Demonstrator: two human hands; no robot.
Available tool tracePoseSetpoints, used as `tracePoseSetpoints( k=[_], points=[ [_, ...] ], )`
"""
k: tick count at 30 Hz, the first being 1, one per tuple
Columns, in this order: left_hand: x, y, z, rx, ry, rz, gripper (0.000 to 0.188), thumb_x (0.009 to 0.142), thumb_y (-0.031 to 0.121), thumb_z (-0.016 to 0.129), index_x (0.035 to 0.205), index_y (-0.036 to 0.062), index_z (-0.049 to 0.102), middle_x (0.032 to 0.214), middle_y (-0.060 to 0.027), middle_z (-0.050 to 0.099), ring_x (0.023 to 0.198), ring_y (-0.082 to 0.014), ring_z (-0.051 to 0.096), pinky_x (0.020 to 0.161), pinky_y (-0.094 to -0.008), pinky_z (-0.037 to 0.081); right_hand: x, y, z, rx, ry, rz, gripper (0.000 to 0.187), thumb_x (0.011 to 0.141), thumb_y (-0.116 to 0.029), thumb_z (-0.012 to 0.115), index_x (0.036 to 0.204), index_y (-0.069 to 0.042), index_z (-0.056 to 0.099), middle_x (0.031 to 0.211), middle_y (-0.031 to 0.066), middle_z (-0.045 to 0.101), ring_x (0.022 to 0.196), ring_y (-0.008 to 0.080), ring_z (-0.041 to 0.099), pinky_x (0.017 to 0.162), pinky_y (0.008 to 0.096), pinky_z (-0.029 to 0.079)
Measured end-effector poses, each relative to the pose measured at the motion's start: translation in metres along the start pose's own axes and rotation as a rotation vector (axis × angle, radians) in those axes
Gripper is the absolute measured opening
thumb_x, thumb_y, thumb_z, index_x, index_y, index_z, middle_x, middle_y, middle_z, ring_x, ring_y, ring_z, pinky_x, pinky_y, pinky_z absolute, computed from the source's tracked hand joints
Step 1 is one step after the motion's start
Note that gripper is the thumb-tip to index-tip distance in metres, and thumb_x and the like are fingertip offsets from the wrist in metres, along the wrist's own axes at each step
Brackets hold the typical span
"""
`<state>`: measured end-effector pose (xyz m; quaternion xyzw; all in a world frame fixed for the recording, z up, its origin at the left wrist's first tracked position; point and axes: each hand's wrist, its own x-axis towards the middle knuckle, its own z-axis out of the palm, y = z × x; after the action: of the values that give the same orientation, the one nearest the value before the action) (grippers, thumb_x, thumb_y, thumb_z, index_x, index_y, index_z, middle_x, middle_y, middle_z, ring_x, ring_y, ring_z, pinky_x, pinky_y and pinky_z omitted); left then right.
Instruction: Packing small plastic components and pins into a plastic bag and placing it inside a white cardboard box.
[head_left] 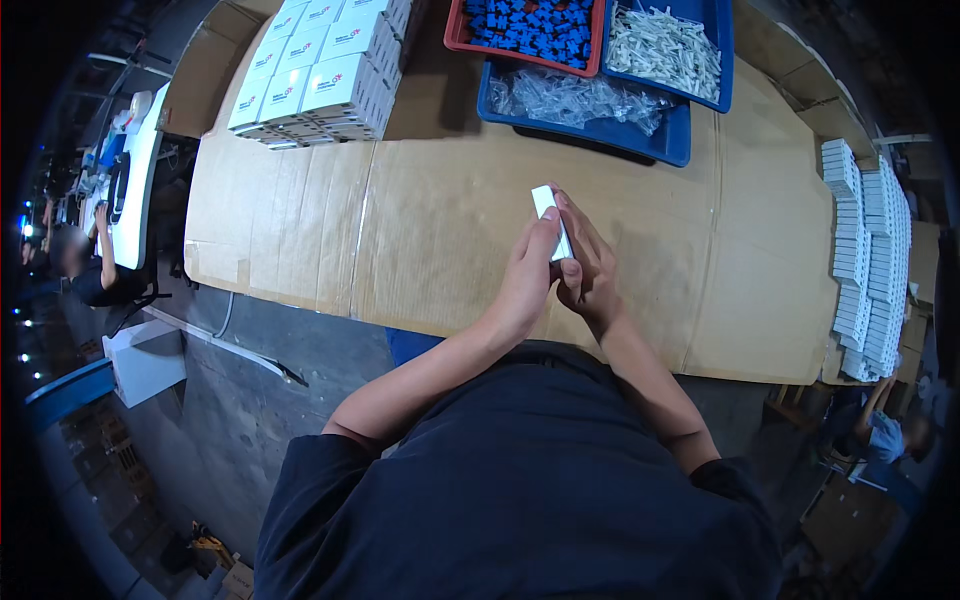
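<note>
In the head view, the white block [543,202] is right between your two hands, out in front of your chest and over the bench [440,235]. It is long and thin. Its long way runs mostly away from you, and its far end leans a little to your left. The near end points back to your body, close to the tip of your right thumb.

Your left hand [530,262] is on the left and near side of the block, with its thumb laid on it. Your right hand [594,270] is bent like a cup along the right side, with its fingers pointing away from you. Both hands are partly closed around the block, so neither one is clearly nearer. I cannot tell how hard each hand presses, or what the hidden fingers do.

Past the block, a bit to your right, is the blue tray of clear parts [681,140]. The red tray of blue parts [456,38] is farther up. The stacked white boxes [330,85] are up to your left, well apart from your hands.
</note>
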<state>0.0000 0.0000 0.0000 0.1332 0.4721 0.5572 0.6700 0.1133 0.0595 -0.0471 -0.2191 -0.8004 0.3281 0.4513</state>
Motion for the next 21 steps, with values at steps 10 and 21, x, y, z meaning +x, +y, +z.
tracePoseSetpoints(
  k=[10, 21],
  points=[
    [0.0, -0.007, -0.002, -0.022, 0.064, 0.049, 0.051, 0.109, 0.052, 0.042, 0.128, 0.0059, 0.052, 0.102, -0.0037, 0.062, 0.087, -0.0118, 0.063, 0.075, -0.0274, 0.052, 0.0, -0.002, 0.003, 0.04, -0.007, 0.016, 0.062, 0.112, -0.04, 0.037, 0.149, 0.008, 0.047, 0.147, 0.0311, 0.053, 0.132, 0.048, 0.057, 0.109, 0.0467, 0.05],
    [0.001, -0.006, -0.01, 0.014, 0.037, 0.122, 0.058, 0.111, 0.042, 0.044, 0.157, 0.0066, 0.037, 0.11, -0.0025, 0.056, 0.102, -0.0103, 0.056, 0.089, -0.027, 0.049, 0.014, -0.017, -0.01, 0.254, -0.051, 0.14, 0.065, 0.107, -0.045, 0.052, 0.148, 0.006, 0.049, 0.151, 0.0248, 0.052, 0.139, 0.0386, 0.054, 0.115, 0.0429, 0.043]
  ],
)
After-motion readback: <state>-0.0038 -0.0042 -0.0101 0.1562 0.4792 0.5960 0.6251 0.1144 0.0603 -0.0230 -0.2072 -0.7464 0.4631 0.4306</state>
